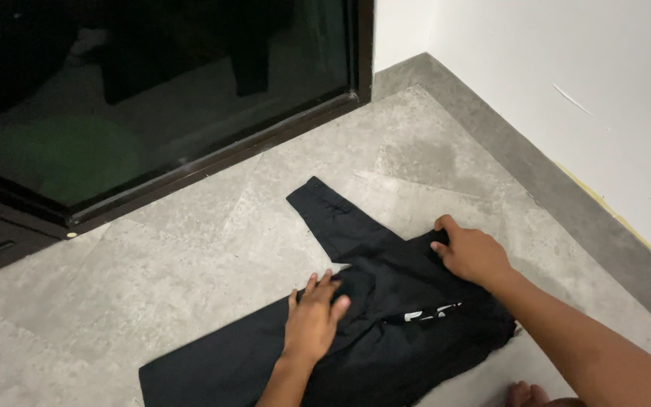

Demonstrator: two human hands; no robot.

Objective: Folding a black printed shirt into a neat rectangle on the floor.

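Black fabric: a long-sleeved garment (386, 316) lies flat on the grey stone-look floor (152, 271), lower centre of the frame, one sleeve angled toward upper centre, another part stretching to the lower left corner.

Left hand (314, 316), lower centre: palm down on the cloth, fingers loosely spread and flat, thumb out to the right; it pins the fabric.

Right hand (470, 252), right of centre: fingers curled together over the garment's upper edge, gripping a fold of cloth.

Handling note, as a judgement: the fold looks best kept crisp by holding the left palm firm while the right draws its edge taut and level.

Dark glass door (152, 83), upper left. White wall (566, 98), upper right. Toes (527, 393), bottom edge.
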